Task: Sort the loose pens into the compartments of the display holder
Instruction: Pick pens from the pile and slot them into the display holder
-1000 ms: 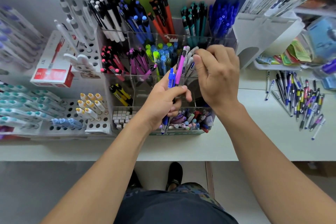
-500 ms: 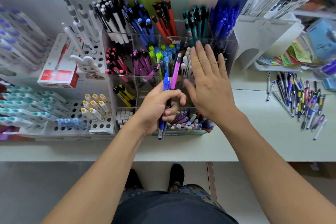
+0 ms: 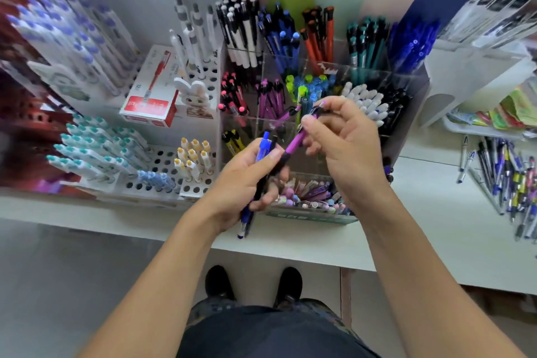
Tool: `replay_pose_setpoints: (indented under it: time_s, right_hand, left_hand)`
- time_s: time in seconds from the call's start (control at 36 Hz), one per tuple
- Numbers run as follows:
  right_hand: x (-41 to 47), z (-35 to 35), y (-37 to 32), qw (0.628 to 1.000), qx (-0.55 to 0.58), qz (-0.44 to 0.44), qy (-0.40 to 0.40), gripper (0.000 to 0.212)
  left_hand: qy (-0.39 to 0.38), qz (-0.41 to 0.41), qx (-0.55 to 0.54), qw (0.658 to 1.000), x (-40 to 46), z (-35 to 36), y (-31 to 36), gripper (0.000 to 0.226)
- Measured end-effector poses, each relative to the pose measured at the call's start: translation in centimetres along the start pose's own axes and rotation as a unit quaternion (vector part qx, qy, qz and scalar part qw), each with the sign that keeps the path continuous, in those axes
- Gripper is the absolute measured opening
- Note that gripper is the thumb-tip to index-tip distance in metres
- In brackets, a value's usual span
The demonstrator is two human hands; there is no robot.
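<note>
A purple pen (image 3: pixel 295 141) with a black grip slants above the clear display holder (image 3: pixel 406 113), whose compartments stand full of colour-sorted pens. A blue pen (image 3: pixel 263 148) (partly hidden) slants alongside. Loose pens (image 3: pixel 505 177) lie scattered at far right.

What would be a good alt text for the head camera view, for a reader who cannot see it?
The right hand pinches the top of a purple pen while the left hand grips its lower end together with a blue pen, above a clear display holder filled with pens sorted by colour. More loose pens lie on the white counter to the right.
</note>
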State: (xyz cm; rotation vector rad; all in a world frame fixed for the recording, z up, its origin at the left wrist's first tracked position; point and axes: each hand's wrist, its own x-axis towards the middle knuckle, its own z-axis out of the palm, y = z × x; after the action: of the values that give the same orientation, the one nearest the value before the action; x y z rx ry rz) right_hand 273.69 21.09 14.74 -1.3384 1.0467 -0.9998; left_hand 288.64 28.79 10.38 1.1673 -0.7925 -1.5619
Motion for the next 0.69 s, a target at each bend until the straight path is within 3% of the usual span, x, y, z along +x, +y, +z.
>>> replay_pose_setpoints:
  time_s: [0.08, 0.17, 0.25, 0.33, 0.53, 0.58, 0.64, 0.69]
  right_hand:
    - [0.9, 0.3, -1.8, 0.982, -0.027, -0.160, 0.097, 0.017]
    - [2.4, 1.3, -2.2, 0.950, -0.132, -0.262, 0.107, 0.019]
    - [3.6, 2.8, -1.0, 0.918, -0.270, -0.278, 0.080, 0.024]
    - [4.7, 3.6, 0.7, 0.874, -0.382, -0.289, 0.080, 0.025]
    - [5.2, 3.7, 2.0, 0.779, -0.531, -0.310, 0.119, 0.026]
    - [4.3, 3.8, 1.6, 0.792, -0.521, -0.299, 0.108, 0.030]
    - [2.8, 4.1, 0.9, 0.842, -0.457, -0.281, 0.061, 0.028]
    - [1.2, 4.4, 0.3, 0.897, -0.385, -0.211, -0.046, 0.018]
  left_hand:
    - [0.071, 0.011, -0.073, 0.995, -0.3, -1.4, -0.1, 0.011]
    - [0.034, 0.004, -0.189, 0.981, -0.9, -2.7, -0.2, 0.019]
    - [-0.040, -0.014, -0.273, 0.961, -1.5, -3.1, 0.0, 0.022]
    - [-0.088, -0.015, -0.244, 0.966, -2.0, -3.0, 0.4, 0.020]
    - [-0.020, 0.041, -0.213, 0.976, -2.3, -2.9, 0.1, 0.006]
    - [-0.005, 0.039, -0.187, 0.982, -2.4, -3.0, 0.1, 0.006]
    - [0.010, 0.035, -0.140, 0.990, -2.4, -3.0, 0.1, 0.009]
    - [0.016, 0.034, -0.095, 0.995, -2.4, -2.9, 0.2, 0.012]
